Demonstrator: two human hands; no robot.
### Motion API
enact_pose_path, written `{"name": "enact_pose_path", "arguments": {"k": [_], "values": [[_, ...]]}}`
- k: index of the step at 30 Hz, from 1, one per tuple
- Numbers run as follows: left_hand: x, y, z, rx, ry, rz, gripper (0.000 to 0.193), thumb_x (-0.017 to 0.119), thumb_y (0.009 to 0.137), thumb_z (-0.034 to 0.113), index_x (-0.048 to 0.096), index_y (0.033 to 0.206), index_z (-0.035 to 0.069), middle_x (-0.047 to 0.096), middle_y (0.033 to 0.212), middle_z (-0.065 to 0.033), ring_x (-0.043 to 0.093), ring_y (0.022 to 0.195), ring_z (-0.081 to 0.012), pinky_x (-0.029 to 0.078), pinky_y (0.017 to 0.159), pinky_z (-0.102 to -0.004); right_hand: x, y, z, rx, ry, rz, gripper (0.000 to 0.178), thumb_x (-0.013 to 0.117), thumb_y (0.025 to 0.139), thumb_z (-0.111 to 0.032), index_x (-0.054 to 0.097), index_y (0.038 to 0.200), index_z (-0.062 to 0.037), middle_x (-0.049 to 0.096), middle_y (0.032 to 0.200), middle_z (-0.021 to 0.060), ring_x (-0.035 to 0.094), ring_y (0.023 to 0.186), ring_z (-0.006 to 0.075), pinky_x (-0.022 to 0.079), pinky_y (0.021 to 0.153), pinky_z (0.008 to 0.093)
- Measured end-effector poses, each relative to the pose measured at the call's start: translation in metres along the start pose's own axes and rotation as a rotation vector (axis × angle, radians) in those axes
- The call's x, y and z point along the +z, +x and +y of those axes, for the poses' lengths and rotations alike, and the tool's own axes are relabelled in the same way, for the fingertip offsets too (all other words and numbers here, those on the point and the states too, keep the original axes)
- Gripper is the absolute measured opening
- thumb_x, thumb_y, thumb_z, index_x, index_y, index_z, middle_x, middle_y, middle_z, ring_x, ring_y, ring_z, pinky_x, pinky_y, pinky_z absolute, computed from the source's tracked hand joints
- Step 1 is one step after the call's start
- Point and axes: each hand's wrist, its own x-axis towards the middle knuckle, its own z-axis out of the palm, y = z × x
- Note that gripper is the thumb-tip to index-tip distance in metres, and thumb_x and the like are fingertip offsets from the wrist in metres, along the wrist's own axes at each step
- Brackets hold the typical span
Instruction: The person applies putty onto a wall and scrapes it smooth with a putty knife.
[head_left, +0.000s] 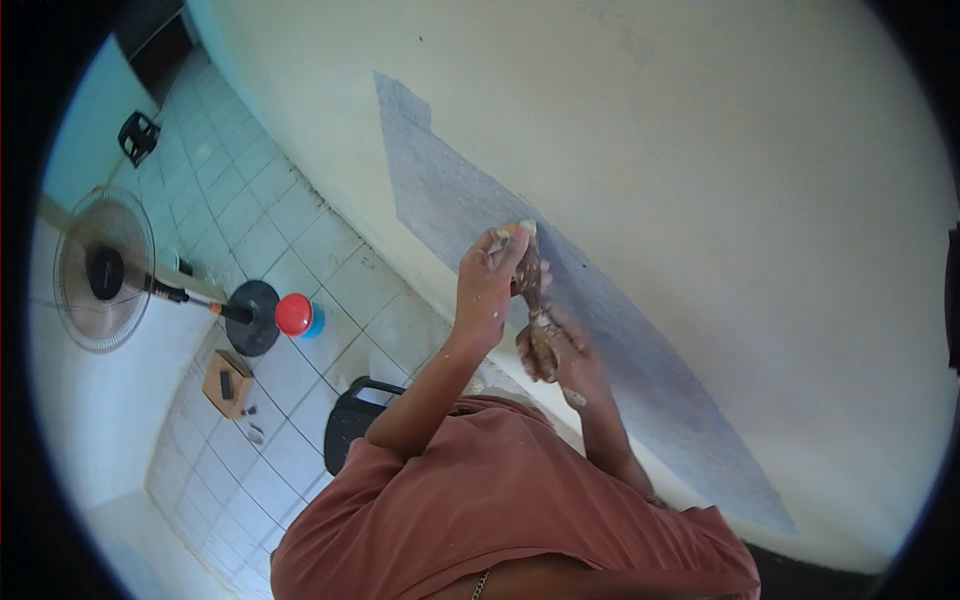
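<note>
In front of the wall, both my hands are on a brown, stained putty knife (527,285) with a flared blade, a narrow neck and whitish paste smeared on it. My right hand (570,360) is closed around its handle, lower down. Up at the blade's far edge, my left hand (487,295) pinches it between thumb and fingers, where a bit of pale paste shows. Whitish smudges mark the skin of both hands. Directly behind them lies a long grey patch (640,340) on the cream wall (720,180).
A black stool (345,432) stands close by my left elbow. Farther left on the tiled floor (370,325) are a blue tub with a red lid (295,315), a pedestal fan (105,272), a cardboard box (228,385) with a dark thing on it, and another black stool (138,137).
</note>
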Motion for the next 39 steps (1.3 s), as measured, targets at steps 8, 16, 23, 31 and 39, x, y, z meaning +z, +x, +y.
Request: {"name": "enact_pose_path", "arguments": {"k": [8,16,23,31,39], "values": [[-0.047,-0.054,-0.041,0.244,0.515,-0.033,0.03,0.048,0.091,0.027,0.056,0.094,-0.002,0.059,0.076,-0.0049,0.053,0.07,-0.0071,0.043,0.065,-0.0226,-0.013,0.005,0.032,0.147,-0.047,-0.176,0.042,0.034,0.095,-0.038,0.055,0.089,-0.0013,0.049,0.058,0.0014,0.043,0.043,0.0062,0.036,0.038,0.0205],[-0.051,-0.076,-0.04,0.205,0.476,0.051,0.034,0.042,0.094,0.027,0.056,0.104,-0.002,0.058,0.077,-0.0025,0.051,0.069,-0.0064,0.043,0.064,-0.0221,-0.004,0.012,0.033,0.07,-0.103,-0.281,0.03,0.042,0.093,-0.026,0.056,0.09,0.0,0.052,0.063,0.0017,0.044,0.044,0.0049,0.035,0.038,0.0198],[-0.048,-0.059,-0.026,0.21,0.611,-0.086,0.033,0.041,0.094,0.025,0.055,0.108,-0.002,0.054,0.071,-0.0006,0.047,0.061,-0.0067,0.04,0.056,-0.0209,0.004,0.018,0.026,-0.017,-0.036,-0.153,0.027,0.046,0.092,-0.022,0.055,0.077,-0.0007,0.053,0.063,0.0024,0.045,0.043,0.0062,0.034,0.036,0.0204],[-0.063,-0.03,-0.011,0.134,0.601,-0.339,0.029,0.042,0.094,0.022,0.056,0.104,-0.001,0.05,0.063,0.0,0.044,0.057,-0.0051,0.038,0.052,-0.0197,0.032,0.022,0.04,-0.143,0.112,0.157,0.029,0.047,0.092,-0.022,0.054,0.074,-0.0017,0.054,0.06,0.003,0.042,0.04,0.0061,0.031,0.036,0.0212],[-0.098,0.017,-0.009,0.024,0.717,-0.632,0.03,0.037,0.095,0.024,0.05,0.109,0.001,0.05,0.074,0.0017,0.042,0.054,-0.0014,0.034,0.046,-0.0157,0.06,0.061,0.082,-0.354,0.291,0.406,0.028,0.045,0.093,-0.022,0.052,0.072,-0.004,0.048,0.052,0.0006,0.042,0.04,0.0051,0.033,0.037,0.0212]]}}
